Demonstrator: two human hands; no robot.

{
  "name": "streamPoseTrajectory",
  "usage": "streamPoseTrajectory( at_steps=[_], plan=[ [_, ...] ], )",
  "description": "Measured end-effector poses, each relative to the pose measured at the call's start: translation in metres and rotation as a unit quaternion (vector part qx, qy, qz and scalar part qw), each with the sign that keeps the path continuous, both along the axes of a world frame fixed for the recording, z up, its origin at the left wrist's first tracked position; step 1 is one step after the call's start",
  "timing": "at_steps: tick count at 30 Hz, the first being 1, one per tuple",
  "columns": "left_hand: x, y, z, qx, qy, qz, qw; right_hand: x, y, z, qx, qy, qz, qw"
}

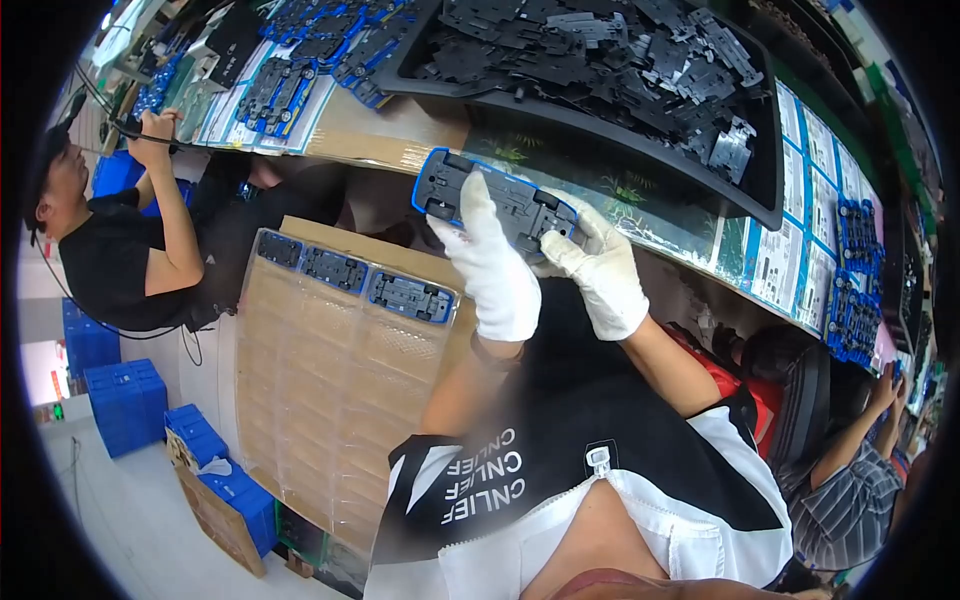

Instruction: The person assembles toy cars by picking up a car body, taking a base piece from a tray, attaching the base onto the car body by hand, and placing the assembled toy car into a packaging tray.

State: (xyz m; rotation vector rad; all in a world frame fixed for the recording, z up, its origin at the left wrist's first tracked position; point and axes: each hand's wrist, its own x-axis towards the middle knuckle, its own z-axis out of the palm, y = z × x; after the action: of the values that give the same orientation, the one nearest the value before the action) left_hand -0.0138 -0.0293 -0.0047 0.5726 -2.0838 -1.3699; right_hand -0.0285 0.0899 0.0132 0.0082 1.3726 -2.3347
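Observation:
A blue toy car [508, 197] is held above the near edge of the bench, its black underside and wheels facing up. My left hand [492, 262], in a white glove, grips its left part with the thumb laid along the underside. My right hand [603, 268], also in a white glove, holds its right end near a wheel. The fingers beneath the car are mostly hidden. To the left of my hands lies a clear plastic compartment tray [335, 400] on cardboard. Three upside-down toy cars [410, 296] sit in its far row.
A large black bin [640, 185] full of loose black chassis plates [600, 60] stands on the bench ahead. More blue cars lie at the far left [275, 95] and right [855, 275]. One co-worker [130, 230] is at left, another [855, 490] at right. Blue crates [125, 405] stand on the floor.

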Motion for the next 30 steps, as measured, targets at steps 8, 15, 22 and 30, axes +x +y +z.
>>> streamPoseTrajectory(
  at_steps=[8, 15, 22, 30],
  plan=[
    [-0.01, -0.012, -0.013, -0.119, 0.043, 0.023, 0.992, -0.009, -0.008, 0.011, 0.021, 0.005, 0.037, 0.999],
    [-0.001, -0.03, -0.01, -0.266, 0.014, -0.033, 0.963, -0.003, -0.016, 0.012, -0.021, 0.008, 0.029, 0.999],
    [-0.029, -0.113, 0.03, 0.103, 0.055, -0.095, 0.989, 0.005, 0.005, 0.013, 0.189, 0.258, 0.015, 0.947],
    [-0.142, -0.322, -0.026, -0.525, -0.02, 0.005, 0.851, 0.023, 0.064, 0.024, 0.266, 0.261, -0.026, 0.928]
  ],
)
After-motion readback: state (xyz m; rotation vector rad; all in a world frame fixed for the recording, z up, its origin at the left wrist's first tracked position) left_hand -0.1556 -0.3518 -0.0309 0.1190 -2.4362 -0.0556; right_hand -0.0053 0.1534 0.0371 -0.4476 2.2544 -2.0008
